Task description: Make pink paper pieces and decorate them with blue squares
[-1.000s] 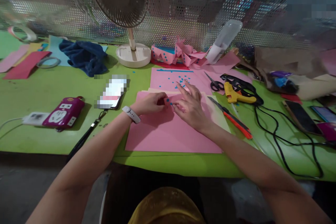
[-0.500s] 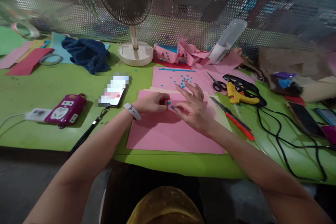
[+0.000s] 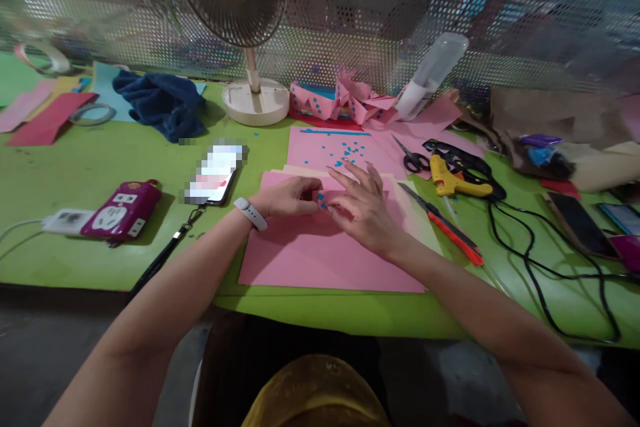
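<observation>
My left hand [image 3: 286, 196] is closed around one end of a folded pink paper piece [image 3: 321, 197] with small blue dots, above a large pink sheet [image 3: 305, 260]. At the same piece, my right hand [image 3: 369, 217] has its thumb and forefinger pinched close to the blue dots, its other fingers spread. Much of the piece is hidden by both hands. Just behind them, loose blue paper bits [image 3: 350, 150] and a narrow blue strip [image 3: 335, 133] lie on another pink sheet [image 3: 300, 147].
To the right lie a red-and-black cutter knife [image 3: 450, 230], scissors [image 3: 415, 160], a yellow glue gun [image 3: 455, 180] and a black cord [image 3: 530, 257]. Leftward are a phone [image 3: 217, 173] and a purple power socket [image 3: 123, 210]. Behind stand a fan [image 3: 255, 103] and dotted pink paper shapes [image 3: 345, 103].
My right hand has shifted slightly left and its fingertips sit a little closer to the blue dots. The left hand keeps its hold on the pink piece. The view has shifted slightly.
</observation>
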A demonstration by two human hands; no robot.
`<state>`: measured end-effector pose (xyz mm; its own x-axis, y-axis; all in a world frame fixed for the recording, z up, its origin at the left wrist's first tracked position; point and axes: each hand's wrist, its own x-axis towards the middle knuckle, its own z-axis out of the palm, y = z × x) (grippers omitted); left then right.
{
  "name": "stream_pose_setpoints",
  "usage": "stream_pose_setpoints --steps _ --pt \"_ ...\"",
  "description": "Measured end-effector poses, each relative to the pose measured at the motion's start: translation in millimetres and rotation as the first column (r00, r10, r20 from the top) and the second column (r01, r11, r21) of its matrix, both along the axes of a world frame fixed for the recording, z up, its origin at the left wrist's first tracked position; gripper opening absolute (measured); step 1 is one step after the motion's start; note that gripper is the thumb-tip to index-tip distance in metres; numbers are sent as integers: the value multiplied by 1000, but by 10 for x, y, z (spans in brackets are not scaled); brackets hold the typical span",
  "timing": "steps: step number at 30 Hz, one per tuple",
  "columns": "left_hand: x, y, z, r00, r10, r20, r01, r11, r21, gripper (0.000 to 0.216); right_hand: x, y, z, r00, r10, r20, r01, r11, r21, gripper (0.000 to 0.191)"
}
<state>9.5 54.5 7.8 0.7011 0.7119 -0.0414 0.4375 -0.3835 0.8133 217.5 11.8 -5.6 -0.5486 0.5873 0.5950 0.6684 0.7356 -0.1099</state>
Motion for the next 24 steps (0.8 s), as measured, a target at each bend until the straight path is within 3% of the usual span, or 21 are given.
stream_pose_setpoints --steps 24 --pt "34 -18 -11 999 33 15 -34 998 54 16 -32 -17 -17 999 0 45 -1 999 35 20"
